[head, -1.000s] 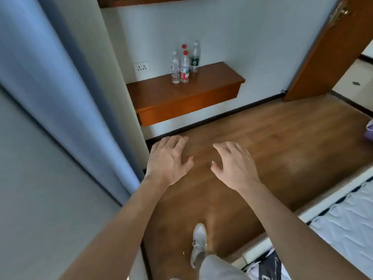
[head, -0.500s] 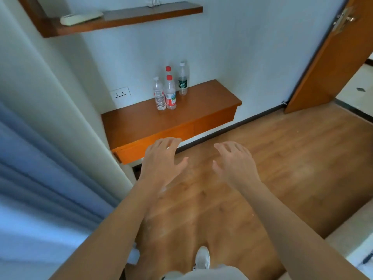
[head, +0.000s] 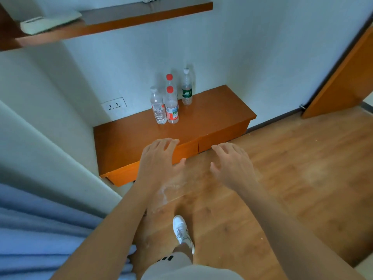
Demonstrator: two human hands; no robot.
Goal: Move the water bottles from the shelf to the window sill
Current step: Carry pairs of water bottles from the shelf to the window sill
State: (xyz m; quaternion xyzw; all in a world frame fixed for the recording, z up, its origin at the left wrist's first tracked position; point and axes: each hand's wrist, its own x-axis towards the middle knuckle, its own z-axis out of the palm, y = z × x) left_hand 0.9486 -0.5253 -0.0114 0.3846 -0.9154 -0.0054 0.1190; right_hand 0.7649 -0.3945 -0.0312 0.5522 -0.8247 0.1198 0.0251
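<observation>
Four bottles stand upright toward the back of the low shelf [head: 212,118], mid-frame. A white-capped bottle [head: 159,108] is just beside a red-capped bottle [head: 172,108], and a rear red-capped bottle [head: 169,78] is largely hidden and perhaps touching them. A green-labelled bottle [head: 186,88] stands slightly apart to the right. The left hand [head: 159,160] overlaps the shelf's front edge and the right hand [head: 232,164] is over the floor [head: 302,168]. Both have fingers spread loosely and hold nothing. Open floor runs right to the door [head: 347,77], and a curtain [head: 40,229] crowds the lower left.
</observation>
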